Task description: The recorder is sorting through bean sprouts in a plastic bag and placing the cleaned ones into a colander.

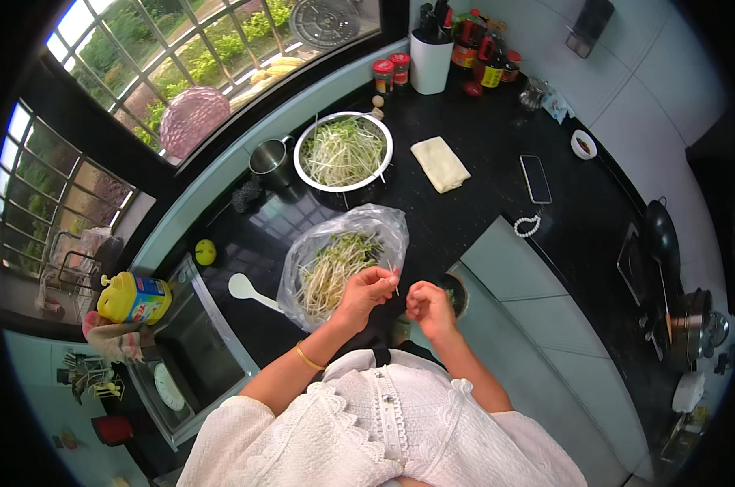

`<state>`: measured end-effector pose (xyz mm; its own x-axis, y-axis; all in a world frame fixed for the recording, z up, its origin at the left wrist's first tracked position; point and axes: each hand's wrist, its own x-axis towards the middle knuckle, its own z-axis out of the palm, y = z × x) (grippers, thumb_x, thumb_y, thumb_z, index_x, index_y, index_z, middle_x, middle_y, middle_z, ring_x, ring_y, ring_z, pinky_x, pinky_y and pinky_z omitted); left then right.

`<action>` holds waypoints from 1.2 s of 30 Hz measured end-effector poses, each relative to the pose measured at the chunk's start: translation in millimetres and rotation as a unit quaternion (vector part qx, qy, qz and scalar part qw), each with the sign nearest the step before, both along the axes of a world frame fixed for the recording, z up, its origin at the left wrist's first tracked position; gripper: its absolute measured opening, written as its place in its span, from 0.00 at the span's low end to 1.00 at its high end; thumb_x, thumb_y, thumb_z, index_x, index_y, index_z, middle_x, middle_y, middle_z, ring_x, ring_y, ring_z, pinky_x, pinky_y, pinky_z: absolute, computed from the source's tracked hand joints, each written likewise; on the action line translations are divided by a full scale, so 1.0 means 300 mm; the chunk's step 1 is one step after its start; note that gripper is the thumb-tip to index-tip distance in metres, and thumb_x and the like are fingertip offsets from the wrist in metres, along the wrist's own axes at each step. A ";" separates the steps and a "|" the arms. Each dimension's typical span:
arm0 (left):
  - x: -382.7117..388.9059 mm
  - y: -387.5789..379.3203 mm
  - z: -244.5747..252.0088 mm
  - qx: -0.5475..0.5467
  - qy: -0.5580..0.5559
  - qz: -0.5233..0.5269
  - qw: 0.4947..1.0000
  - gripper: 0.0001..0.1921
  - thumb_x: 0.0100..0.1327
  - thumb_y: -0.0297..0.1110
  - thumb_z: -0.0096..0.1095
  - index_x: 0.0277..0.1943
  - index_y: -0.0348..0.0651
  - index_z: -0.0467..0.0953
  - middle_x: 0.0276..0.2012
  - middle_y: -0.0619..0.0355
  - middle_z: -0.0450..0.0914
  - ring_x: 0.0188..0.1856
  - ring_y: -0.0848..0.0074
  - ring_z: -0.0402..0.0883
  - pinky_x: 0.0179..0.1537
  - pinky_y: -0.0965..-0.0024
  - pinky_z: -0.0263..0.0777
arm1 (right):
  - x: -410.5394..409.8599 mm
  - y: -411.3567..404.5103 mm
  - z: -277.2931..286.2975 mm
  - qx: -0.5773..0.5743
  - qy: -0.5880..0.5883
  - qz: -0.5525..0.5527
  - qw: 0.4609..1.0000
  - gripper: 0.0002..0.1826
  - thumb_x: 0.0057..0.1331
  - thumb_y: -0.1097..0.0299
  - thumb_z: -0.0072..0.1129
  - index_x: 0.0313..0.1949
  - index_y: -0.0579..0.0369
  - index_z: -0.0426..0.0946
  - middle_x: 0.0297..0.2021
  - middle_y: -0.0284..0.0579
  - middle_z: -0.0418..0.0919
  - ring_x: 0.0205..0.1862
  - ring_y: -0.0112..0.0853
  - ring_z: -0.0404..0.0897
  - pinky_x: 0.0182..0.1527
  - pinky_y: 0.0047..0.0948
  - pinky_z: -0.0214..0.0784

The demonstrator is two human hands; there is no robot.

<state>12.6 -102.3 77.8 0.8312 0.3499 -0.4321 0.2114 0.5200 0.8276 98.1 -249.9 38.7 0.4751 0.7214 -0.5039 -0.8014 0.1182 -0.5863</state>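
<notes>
My left hand (365, 297) pinches a thin bean sprout (393, 279) between thumb and fingertips, at the right edge of a clear plastic bag (392, 220). Sprouts with green tips (331, 274) fill the open bag on the black counter. To the right, my right hand (429, 305) is raised with curled fingers; whether it holds anything is unclear. Partly behind that hand is a round container (462, 295) with some green bits inside. Beyond the bag stands a white-rimmed colander (388, 137) heaped with pale sprouts (343, 152).
A white spoon (244, 286) lies left of the bag, near a yellow-green fruit (205, 252) and the sink (212, 310). A metal mug (269, 157) stands beside the colander. Farther right are a folded cloth (439, 164), a phone (535, 179) and a beaded bracelet (527, 226).
</notes>
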 end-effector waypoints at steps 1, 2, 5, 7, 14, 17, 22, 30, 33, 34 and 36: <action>0.003 0.016 0.001 -0.006 -0.006 0.007 1.000 0.05 0.58 0.34 0.63 0.32 0.43 0.76 0.26 0.65 0.77 0.27 0.86 0.72 0.28 0.82 0.62 | 0.007 -0.003 -0.015 0.038 0.075 -0.036 0.996 0.03 0.53 0.71 0.50 0.26 0.54 0.70 0.18 0.38 0.69 0.19 0.26 0.65 0.22 0.26 0.56; 0.012 0.056 0.004 0.019 -0.013 0.020 1.000 0.05 0.59 0.33 0.60 0.32 0.42 0.75 0.27 0.62 0.79 0.28 0.84 0.74 0.29 0.81 0.65 | 0.014 -0.012 -0.029 0.036 0.104 -0.051 0.993 0.03 0.53 0.70 0.50 0.26 0.54 0.70 0.18 0.40 0.68 0.19 0.29 0.64 0.22 0.28 0.55; 0.086 0.261 0.020 0.145 -0.008 0.029 0.989 0.06 0.59 0.33 0.59 0.31 0.41 0.76 0.25 0.61 0.79 0.26 0.82 0.76 0.26 0.80 0.66 | 0.021 -0.052 -0.021 0.006 0.130 -0.088 0.988 0.04 0.54 0.71 0.49 0.29 0.56 0.70 0.20 0.40 0.69 0.20 0.29 0.65 0.24 0.27 0.57; 0.157 0.421 0.010 0.240 -0.027 0.051 0.969 0.05 0.58 0.30 0.59 0.33 0.37 0.76 0.22 0.59 0.78 0.22 0.82 0.75 0.22 0.80 0.65 | 0.032 -0.095 -0.057 0.004 0.120 -0.088 0.989 0.05 0.54 0.73 0.49 0.31 0.56 0.71 0.21 0.40 0.70 0.20 0.29 0.65 0.24 0.27 0.57; 0.435 0.773 -0.022 0.578 0.101 0.047 0.808 0.22 0.49 0.32 0.68 0.48 0.35 0.72 0.38 0.47 0.78 0.39 0.67 0.78 0.39 0.68 0.72 | 0.071 -0.195 -0.144 -0.021 0.118 -0.159 0.980 0.08 0.55 0.77 0.46 0.35 0.59 0.71 0.23 0.40 0.70 0.20 0.28 0.64 0.25 0.27 0.58; 0.452 0.700 -0.017 0.666 0.102 0.031 0.738 0.22 0.49 0.33 0.68 0.48 0.39 0.73 0.44 0.45 0.74 0.46 0.60 0.75 0.47 0.63 0.69 | 0.078 -0.237 -0.188 -0.038 0.128 -0.195 0.972 0.08 0.55 0.77 0.46 0.36 0.59 0.71 0.24 0.40 0.70 0.20 0.28 0.65 0.25 0.27 0.58; 0.210 0.479 -0.050 0.659 -0.032 -0.037 0.751 0.05 0.48 0.29 0.64 0.30 0.44 0.76 0.31 0.53 0.73 0.36 0.60 0.75 0.36 0.60 0.69 | 0.066 -0.259 -0.197 -0.055 0.139 -0.185 0.971 0.08 0.56 0.76 0.47 0.36 0.57 0.70 0.23 0.38 0.69 0.20 0.26 0.62 0.24 0.25 0.56; -0.060 0.228 -0.214 0.695 0.208 -0.220 0.652 0.11 0.50 0.38 0.62 0.26 0.38 0.78 0.33 0.47 0.76 0.38 0.58 0.76 0.38 0.59 0.72 | 0.091 -0.210 -0.179 -0.020 0.112 -0.136 0.984 0.06 0.58 0.77 0.46 0.36 0.59 0.70 0.24 0.40 0.71 0.20 0.27 0.66 0.25 0.26 0.59; -0.065 0.210 -0.253 0.686 0.266 -0.222 0.639 0.12 0.49 0.40 0.62 0.25 0.37 0.79 0.33 0.44 0.77 0.37 0.56 0.77 0.37 0.58 0.72 | 0.080 -0.204 -0.178 -0.005 0.110 -0.123 0.986 0.06 0.58 0.77 0.46 0.36 0.59 0.70 0.24 0.40 0.72 0.20 0.27 0.67 0.25 0.26 0.59; -0.074 0.209 -0.273 0.693 0.260 -0.198 0.643 0.13 0.49 0.40 0.62 0.25 0.37 0.79 0.31 0.44 0.77 0.36 0.55 0.78 0.36 0.58 0.72 | 0.077 -0.202 -0.177 0.002 0.114 -0.115 0.987 0.06 0.58 0.77 0.46 0.36 0.59 0.70 0.24 0.40 0.72 0.20 0.27 0.67 0.25 0.26 0.59; -0.091 0.221 -0.304 0.699 0.254 -0.172 0.646 0.13 0.48 0.41 0.62 0.24 0.37 0.79 0.29 0.44 0.78 0.34 0.55 0.78 0.35 0.57 0.72 | 0.060 -0.198 -0.163 0.001 0.111 -0.114 0.987 0.06 0.58 0.77 0.46 0.36 0.59 0.71 0.23 0.40 0.72 0.20 0.27 0.68 0.25 0.26 0.60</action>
<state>-14.8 -35.9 -13.4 0.8385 0.5260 -0.1421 0.5449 -0.8104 0.2155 116.1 -309.3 -10.0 0.5020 0.6096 -0.6135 -0.8633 0.3104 -0.3981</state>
